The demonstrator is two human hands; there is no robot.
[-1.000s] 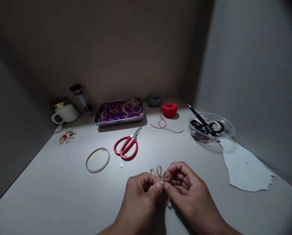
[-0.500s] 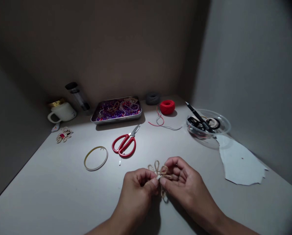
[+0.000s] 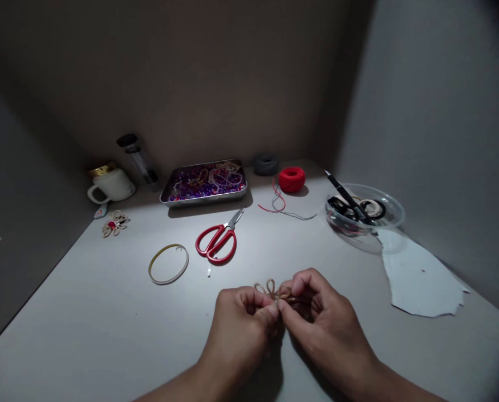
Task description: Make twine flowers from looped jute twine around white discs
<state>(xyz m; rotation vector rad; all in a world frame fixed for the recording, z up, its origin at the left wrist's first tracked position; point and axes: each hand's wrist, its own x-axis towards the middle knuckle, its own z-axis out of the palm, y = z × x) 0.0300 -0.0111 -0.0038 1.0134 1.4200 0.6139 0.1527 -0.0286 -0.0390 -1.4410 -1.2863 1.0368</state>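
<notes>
Between my two hands is a flower of looped brown twine [image 3: 270, 287], its upper loops standing above the fingertips. My left hand [image 3: 245, 318] pinches it near the centre with thumb and forefinger. My right hand [image 3: 322, 318] grips it from the other side, thumb at the centre and fingers curled behind. Most of the lower loops are hidden by the hands. Past them lie red-handled scissors [image 3: 221, 241], partly spread, with a small white strip [image 3: 209, 271] by the handles. To their left rests a thin round hoop [image 3: 150, 271].
At the back stand a metal tray [image 3: 207, 200] of purple beads, a red yarn ball [image 3: 292, 180] and a grey one [image 3: 265, 164]. A clear bowl [image 3: 396, 215] with a pen and white card [image 3: 421, 285] lie right. Far left are a mug [image 3: 115, 185] and another twine flower [image 3: 115, 223].
The view has shifted slightly, moving the table's things a little right and up. In my hands the flower has tilted, and its lower loops, visible before, are now mostly hidden.
</notes>
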